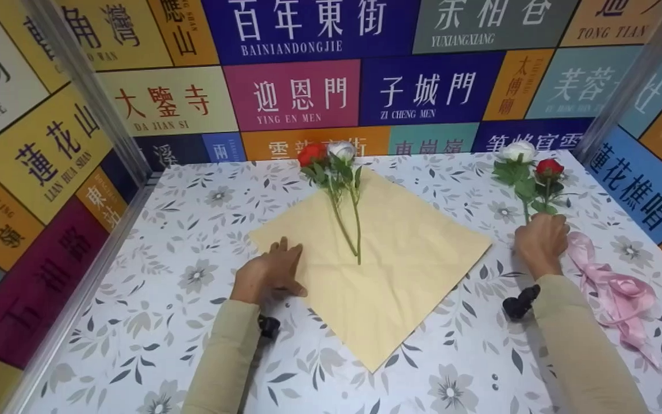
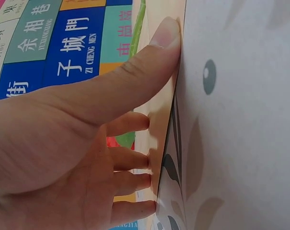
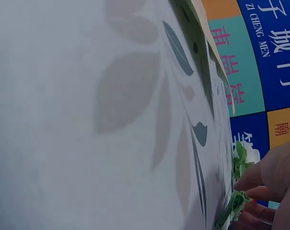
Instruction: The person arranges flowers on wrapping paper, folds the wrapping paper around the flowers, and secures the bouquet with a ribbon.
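Observation:
A square of yellow wrapping paper [image 1: 417, 236] lies cornerwise on the table. On its upper part rest a red rose [image 1: 312, 154] and a white rose [image 1: 341, 151], their stems slanting down to the middle. My left hand [image 1: 269, 270] has its fingers spread and rests on the paper's left edge; the thumb [image 2: 130, 72] presses along that edge in the left wrist view. To the right of the paper, my right hand [image 1: 541, 242] pinches the stems of a second white rose [image 1: 518, 152] and red rose [image 1: 549, 168]. Its curled fingers hide the lower stems.
A pink ribbon [image 1: 624, 293] lies loosely bunched beside the right forearm. White cloth with grey flowers and leaves [image 1: 135, 287] covers the table. Panels with printed place names [image 1: 293, 95] stand at the back and both sides.

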